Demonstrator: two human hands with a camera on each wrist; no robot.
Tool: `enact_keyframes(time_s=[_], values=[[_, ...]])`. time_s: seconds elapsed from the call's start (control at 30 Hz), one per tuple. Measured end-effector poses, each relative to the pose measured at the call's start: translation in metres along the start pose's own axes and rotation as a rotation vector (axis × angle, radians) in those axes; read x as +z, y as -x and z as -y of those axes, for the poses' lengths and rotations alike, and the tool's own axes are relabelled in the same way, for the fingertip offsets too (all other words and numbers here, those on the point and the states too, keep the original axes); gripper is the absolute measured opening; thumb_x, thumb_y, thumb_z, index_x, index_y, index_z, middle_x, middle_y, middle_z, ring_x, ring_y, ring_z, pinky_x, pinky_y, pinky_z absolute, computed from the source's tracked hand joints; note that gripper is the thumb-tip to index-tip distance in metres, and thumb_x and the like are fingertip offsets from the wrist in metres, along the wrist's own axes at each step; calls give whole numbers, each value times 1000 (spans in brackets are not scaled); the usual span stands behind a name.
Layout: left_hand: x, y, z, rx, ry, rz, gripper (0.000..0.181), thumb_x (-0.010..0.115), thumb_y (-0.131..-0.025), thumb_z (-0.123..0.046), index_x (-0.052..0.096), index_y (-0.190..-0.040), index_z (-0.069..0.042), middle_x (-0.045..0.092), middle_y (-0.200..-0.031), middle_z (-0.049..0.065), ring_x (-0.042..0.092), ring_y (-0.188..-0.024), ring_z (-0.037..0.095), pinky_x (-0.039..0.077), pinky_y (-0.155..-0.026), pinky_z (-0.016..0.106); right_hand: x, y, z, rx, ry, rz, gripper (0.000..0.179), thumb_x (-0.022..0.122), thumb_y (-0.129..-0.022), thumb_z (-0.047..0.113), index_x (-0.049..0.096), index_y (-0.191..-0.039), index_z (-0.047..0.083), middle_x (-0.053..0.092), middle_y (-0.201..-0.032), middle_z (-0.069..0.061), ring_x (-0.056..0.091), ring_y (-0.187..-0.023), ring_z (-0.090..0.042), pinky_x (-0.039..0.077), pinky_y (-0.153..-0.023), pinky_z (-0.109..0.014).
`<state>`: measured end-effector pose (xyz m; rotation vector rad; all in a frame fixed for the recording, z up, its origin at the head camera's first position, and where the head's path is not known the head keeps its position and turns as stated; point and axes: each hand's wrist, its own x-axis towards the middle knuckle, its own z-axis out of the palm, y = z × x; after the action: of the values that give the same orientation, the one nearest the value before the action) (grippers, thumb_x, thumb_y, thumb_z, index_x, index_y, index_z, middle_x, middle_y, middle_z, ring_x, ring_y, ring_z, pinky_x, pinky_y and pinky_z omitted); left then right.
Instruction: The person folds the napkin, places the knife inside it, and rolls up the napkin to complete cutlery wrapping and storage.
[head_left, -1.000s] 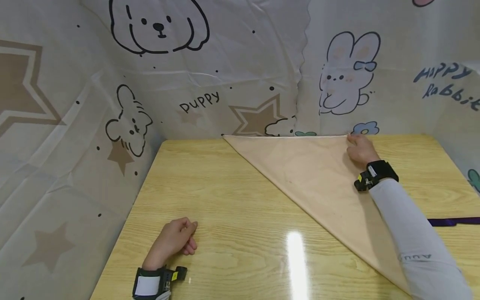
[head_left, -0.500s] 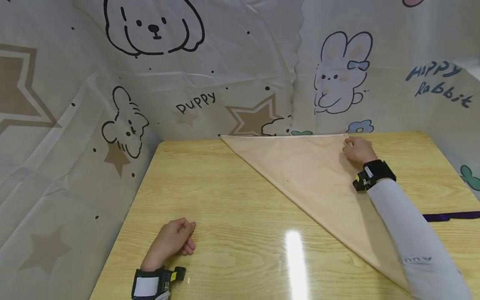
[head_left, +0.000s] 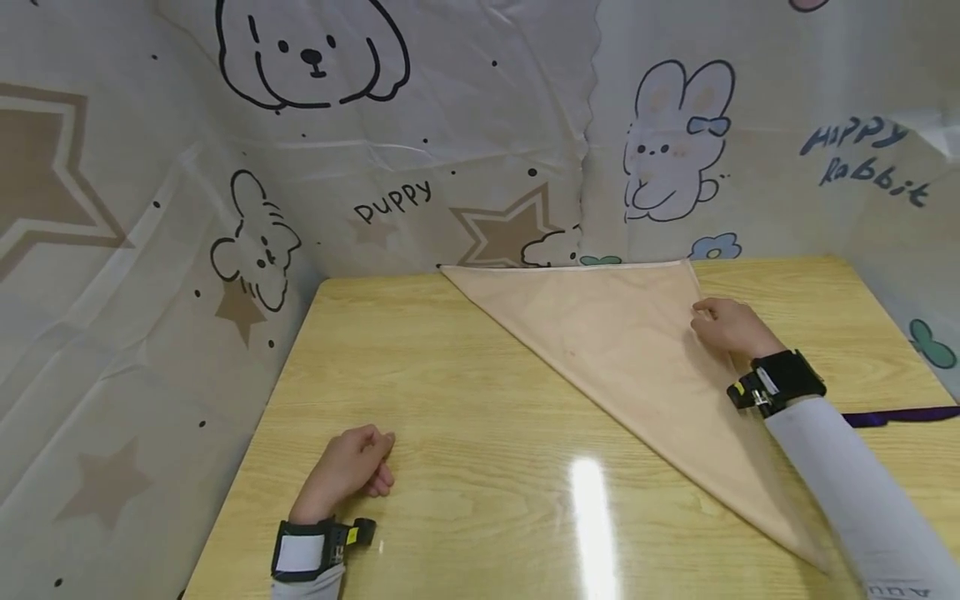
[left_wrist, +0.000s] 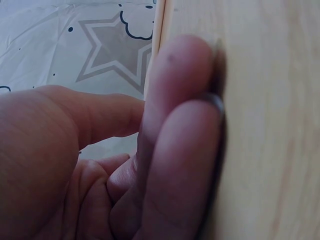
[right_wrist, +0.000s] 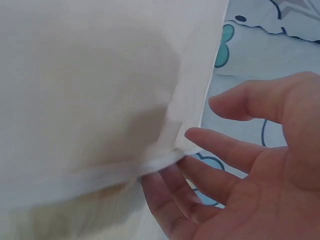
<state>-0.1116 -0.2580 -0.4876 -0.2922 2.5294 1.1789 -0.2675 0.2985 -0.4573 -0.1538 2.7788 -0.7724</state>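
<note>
A peach-coloured cloth (head_left: 622,350) lies as a triangle on the wooden table, its straight top edge along the table's back edge. At its right edge, just below the top right corner, is my right hand (head_left: 731,327). In the right wrist view the thumb stands apart from the index finger (right_wrist: 220,145), and the other fingertips touch or pass under the cloth's hem (right_wrist: 115,172). My left hand (head_left: 352,462) rests on the table at the left, loosely curled and holding nothing. Its fingers (left_wrist: 180,165) lie against the wood in the left wrist view.
The wooden table (head_left: 450,400) is bounded behind and at the left by a cartoon-printed sheet (head_left: 487,125). A dark purple strap (head_left: 892,417) lies on the table's right side, partly beyond the right sleeve (head_left: 855,492).
My right hand has let go of the cloth's top right corner and moved down and slightly right along its edge. The left hand stays where it was; the cloth lies nearly unchanged.
</note>
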Motion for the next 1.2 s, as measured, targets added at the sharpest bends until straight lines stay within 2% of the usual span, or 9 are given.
enact_keyframes(time_s=[0.2,0.37,0.5,0.67,0.8,0.9,1.0,1.1,1.2], values=[[-1,-6,-1,-5,-15,2,32,50,-101,-26,57,-82,-2,67,-61,8,63,-51,21,55,-46,31,8,14,1,-33,10,29,54,43,-100,23,40,-138,-15,38,-137,-43,36,-124,-54,36,-99,-65],[-1,-10,-3,0,-23,-5,32,49,-101,-27,57,-83,-2,67,-62,8,63,-52,21,55,-46,31,14,15,0,-48,50,7,57,44,-99,22,37,-139,-18,37,-139,-42,29,-124,-58,29,-101,-66],[1,-14,-4,7,-28,-3,32,49,-101,-27,56,-83,-2,67,-62,7,63,-52,21,55,-46,30,15,17,0,-26,44,15,61,43,-98,23,31,-141,-19,32,-141,-43,21,-123,-61,25,-101,-68],[0,-15,-7,12,-47,13,31,50,-101,-27,57,-83,-3,67,-61,7,63,-51,20,54,-45,30,12,22,0,12,27,-3,66,45,-97,23,25,-143,-20,28,-142,-44,22,-128,-58,25,-106,-67],[-5,-19,-18,98,-148,33,29,51,-100,-26,59,-84,-4,64,-61,6,60,-51,18,50,-47,29,9,32,-1,-13,7,-12,67,45,-98,24,22,-145,-18,29,-141,-45,28,-127,-56,28,-104,-66],[-10,-34,-34,235,-281,-7,25,52,-99,-27,62,-95,-4,65,-72,7,59,-61,18,49,-54,32,6,51,1,-47,-20,-46,66,46,-99,24,23,-146,-16,33,-140,-44,33,-126,-55,32,-101,-67],[-11,-59,-50,364,-368,-54,30,53,-98,-26,61,-115,-2,65,-97,12,59,-84,24,52,-72,43,6,85,3,-78,-29,-95,62,47,-100,25,30,-145,-14,39,-138,-42,40,-120,-53,39,-94,-67],[-8,-89,-62,435,-413,-66,43,54,-98,-24,52,-133,0,57,-125,19,51,-114,32,45,-95,53,12,125,2,-99,-17,-106,57,49,-100,27,40,-141,-11,47,-133,-38,48,-113,-51,47,-84,-63],[-6,-114,-72,473,-455,-67,52,54,-97,-24,43,-143,-1,44,-142,21,37,-130,36,34,-107,55,25,161,-2,-84,8,-77,54,54,-98,28,47,-137,-8,54,-126,-34,55,-104,-45,51,-75,-56]])
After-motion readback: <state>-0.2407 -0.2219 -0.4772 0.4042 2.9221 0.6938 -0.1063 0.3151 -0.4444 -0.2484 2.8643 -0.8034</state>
